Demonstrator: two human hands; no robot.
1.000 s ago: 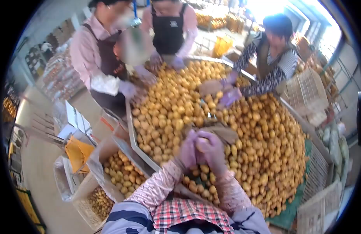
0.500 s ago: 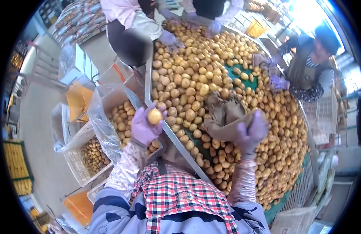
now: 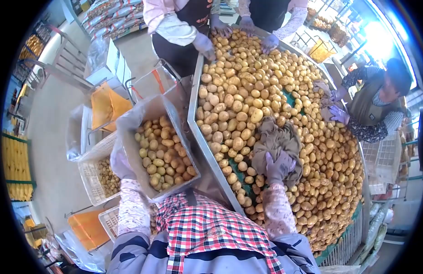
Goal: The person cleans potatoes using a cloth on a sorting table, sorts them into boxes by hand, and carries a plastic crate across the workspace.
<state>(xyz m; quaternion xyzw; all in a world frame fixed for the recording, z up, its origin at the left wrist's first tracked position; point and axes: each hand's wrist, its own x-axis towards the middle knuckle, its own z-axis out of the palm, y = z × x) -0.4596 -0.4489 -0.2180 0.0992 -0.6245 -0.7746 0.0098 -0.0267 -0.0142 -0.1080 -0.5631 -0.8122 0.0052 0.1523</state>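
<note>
My left hand (image 3: 121, 163), in a purple glove, is at the left side of a plastic-lined box (image 3: 152, 107) of potatoes; its fingers are partly hidden by the box wall. Over on the table, my right hand (image 3: 280, 167), also gloved, rests on a crumpled brown cloth (image 3: 284, 139) with its fingers spread. Around and under the cloth lies a large heap of potatoes (image 3: 321, 182). A metal rim (image 3: 213, 166) edges the table between the box and the heap. Some green surface (image 3: 237, 172) shows between the potatoes.
Co-workers' gloved hands (image 3: 204, 45) touch the heap's far side. Another person (image 3: 373, 102) leans in from the right. A white crate (image 3: 92, 182) of small potatoes and an orange bag (image 3: 106, 107) are at the left. Stacked sacks (image 3: 113, 18) stand behind.
My left hand has gone from above the table edge, where it held a potato, down to the box's left side. My right hand has lowered onto the cloth. The view has shifted.
</note>
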